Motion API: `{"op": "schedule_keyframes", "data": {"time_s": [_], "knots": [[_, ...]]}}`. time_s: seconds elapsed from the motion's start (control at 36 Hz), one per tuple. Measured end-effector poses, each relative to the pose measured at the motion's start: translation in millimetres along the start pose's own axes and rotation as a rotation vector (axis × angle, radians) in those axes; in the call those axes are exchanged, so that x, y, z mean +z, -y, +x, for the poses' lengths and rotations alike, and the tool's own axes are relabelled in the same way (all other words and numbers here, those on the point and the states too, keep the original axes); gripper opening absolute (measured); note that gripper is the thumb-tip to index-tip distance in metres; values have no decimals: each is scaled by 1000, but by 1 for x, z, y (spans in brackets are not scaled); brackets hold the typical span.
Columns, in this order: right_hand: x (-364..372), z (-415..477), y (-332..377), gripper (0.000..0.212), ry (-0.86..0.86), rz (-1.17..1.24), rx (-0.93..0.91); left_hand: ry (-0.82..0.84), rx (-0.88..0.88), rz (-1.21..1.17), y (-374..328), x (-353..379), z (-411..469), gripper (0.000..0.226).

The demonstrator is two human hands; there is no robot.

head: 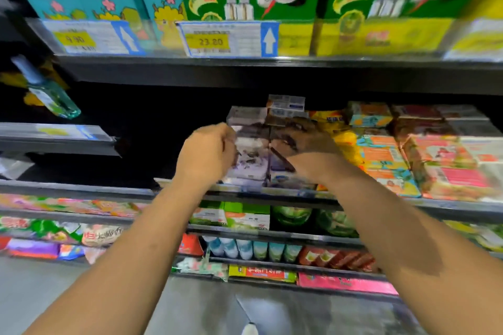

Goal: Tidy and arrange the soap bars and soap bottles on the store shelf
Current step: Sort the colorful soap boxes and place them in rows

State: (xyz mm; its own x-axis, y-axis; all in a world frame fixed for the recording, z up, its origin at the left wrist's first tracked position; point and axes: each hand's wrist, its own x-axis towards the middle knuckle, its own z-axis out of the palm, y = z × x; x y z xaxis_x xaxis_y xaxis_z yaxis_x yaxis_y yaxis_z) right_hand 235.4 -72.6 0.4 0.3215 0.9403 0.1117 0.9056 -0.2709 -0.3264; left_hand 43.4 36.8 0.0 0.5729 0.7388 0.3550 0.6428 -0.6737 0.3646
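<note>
Body in view was two arms only, seen from the head cam. Left forearm [141,239] and right forearm [394,226] were both bare along their whole visible length, from the frame's lower edge to the wrist. Left grip [205,155] was bare, with the knuckles and back readable. Right grip [302,141] was bare too, smeared by motion blur, so finger detail was unreadable. Pale pointed shape [250,329] sat at bottom centre, possibly a shoe toe; couldn't tell.

Look, the left hand [206,153] hides its own fingertips against the soap boxes [251,149]; right hand [302,141] smears in shadow, grip unreadable; box print all blur.
</note>
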Motion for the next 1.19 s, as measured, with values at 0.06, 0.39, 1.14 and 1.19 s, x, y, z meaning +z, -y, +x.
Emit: {"op": "schedule_keyframes", "data": {"time_s": [0.06, 0.39, 1.14, 1.19], "knots": [[-16, -11, -23, 44, -18, -81, 17, 67, 71, -2, -25, 12, 7, 35], [-82, -39, -186, 65, 181, -381, 330, 357, 105, 286, -107, 116, 31, 65], [-48, 27, -234, 85, -54, -203, 249, 357, 87, 403, -108, 115, 31, 90], [-49, 25, -233, 81, -46, -146, 223, 359, 91, 407, -109, 114, 31, 89]]}}
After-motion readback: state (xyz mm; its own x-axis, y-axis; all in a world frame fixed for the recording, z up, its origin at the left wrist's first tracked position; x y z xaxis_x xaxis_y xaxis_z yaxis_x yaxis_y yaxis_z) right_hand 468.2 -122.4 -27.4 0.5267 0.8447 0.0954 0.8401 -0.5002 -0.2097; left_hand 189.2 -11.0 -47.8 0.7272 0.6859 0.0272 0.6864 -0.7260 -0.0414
